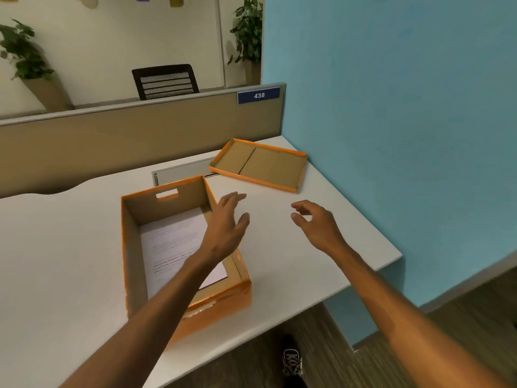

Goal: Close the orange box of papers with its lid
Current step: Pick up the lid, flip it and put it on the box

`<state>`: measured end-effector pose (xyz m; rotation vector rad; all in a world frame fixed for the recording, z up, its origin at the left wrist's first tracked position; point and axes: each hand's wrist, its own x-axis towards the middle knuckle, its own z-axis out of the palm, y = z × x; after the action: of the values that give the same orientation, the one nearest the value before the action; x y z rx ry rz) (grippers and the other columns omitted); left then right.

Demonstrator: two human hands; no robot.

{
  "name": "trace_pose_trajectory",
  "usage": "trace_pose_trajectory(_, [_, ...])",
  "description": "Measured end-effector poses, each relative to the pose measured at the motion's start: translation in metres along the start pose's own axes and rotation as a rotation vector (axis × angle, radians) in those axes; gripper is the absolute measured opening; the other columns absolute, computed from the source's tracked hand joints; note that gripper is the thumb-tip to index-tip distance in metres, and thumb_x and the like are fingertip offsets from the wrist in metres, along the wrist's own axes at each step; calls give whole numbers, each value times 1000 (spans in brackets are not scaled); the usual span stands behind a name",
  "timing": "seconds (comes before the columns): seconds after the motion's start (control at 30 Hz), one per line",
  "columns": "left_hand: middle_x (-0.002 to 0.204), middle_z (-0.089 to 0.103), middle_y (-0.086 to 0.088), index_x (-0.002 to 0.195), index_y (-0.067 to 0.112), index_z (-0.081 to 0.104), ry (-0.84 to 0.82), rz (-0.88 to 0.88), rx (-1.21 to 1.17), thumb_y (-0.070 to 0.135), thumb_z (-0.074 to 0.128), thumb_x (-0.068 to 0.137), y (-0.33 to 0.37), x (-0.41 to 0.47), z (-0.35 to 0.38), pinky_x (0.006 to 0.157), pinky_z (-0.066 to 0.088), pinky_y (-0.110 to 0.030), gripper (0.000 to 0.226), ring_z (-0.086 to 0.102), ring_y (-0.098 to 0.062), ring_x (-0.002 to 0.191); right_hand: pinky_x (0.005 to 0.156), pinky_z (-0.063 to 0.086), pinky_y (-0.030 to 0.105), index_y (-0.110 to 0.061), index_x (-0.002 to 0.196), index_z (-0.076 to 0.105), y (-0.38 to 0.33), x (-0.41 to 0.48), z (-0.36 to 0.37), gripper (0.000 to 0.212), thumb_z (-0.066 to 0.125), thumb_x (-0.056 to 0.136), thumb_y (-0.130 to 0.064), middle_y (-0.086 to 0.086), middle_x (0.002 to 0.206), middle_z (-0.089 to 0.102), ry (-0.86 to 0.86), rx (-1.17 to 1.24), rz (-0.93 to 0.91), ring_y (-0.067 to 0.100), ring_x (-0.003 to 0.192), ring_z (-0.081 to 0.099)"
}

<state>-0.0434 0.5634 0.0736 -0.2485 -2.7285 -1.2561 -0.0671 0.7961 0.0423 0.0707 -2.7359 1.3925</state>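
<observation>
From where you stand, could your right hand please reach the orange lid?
Probably yes: the right hand is open and empty, and only bare white desk lies between it and the upturned orange lid near the blue wall.

Matt brown cardboard lines the orange box (179,247) and lid (260,165).

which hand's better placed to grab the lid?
Right, probably. The right hand is open over bare desk, nearer the lid lying upside down by the blue wall. The left hand hovers over the orange box rim.
</observation>
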Motion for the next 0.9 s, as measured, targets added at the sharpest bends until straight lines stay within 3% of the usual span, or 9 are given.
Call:
trace_pose_trajectory(0.27, [145, 49, -10, 138, 13, 49, 16, -140, -41, 22, 56, 94, 0, 106, 62, 104, 44, -43, 46, 49, -25, 129, 86, 41, 19, -16, 123, 65, 59, 105, -24, 29, 63, 94, -22, -2, 117, 66, -63, 15, 27, 10, 107, 59])
trace_pose_trajectory(0.4, [144, 50, -13, 138, 11, 49, 23, -303, -85, 21, 59, 92, -5, 158, 90, 91, 43, -32, 48, 52, -29, 125, 83, 42, 20, -15, 119, 66, 89, 153, -31, 26, 63, 94, -20, -1, 112, 67, -120, 4, 47, 11, 102, 60])
trace_pose_trajectory(0.53, [141, 51, -12, 143, 16, 39, 29, -565, -323, 26, 63, 88, -21, 192, 116, 92, 48, -38, 61, 55, -27, 116, 82, 43, 20, -13, 114, 68, 111, 188, -27, 22, 64, 93, -14, 0, 110, 68, -136, 12, 85, 13, 102, 60])
trace_pose_trajectory(0.67, [134, 53, -18, 146, 13, 29, 57, -815, -748, 20, 70, 85, -43, 230, 148, 101, 48, -47, 74, 56, -33, 117, 70, 42, 11, -15, 106, 70, 135, 228, -16, 18, 62, 91, -10, -1, 107, 68, -99, 75, 199, 13, 98, 60])
trace_pose_trajectory(0.8, [134, 50, -20, 146, 7, 29, 92, -963, -934, 20, 73, 83, -69, 264, 175, 98, 51, -47, 78, 57, -35, 117, 78, 51, 30, -15, 110, 69, 153, 268, -3, 24, 61, 88, -9, 2, 110, 68, -58, 181, 407, 22, 97, 62])
trace_pose_trajectory(0.9, [126, 54, -20, 131, 4, 50, 125, -1049, -992, 21, 76, 81, -83, 285, 193, 92, 54, -44, 58, 60, -34, 112, 82, 57, 41, -17, 104, 68, 162, 291, 4, 25, 60, 83, -6, 8, 107, 69, -9, 375, 601, 26, 92, 65])
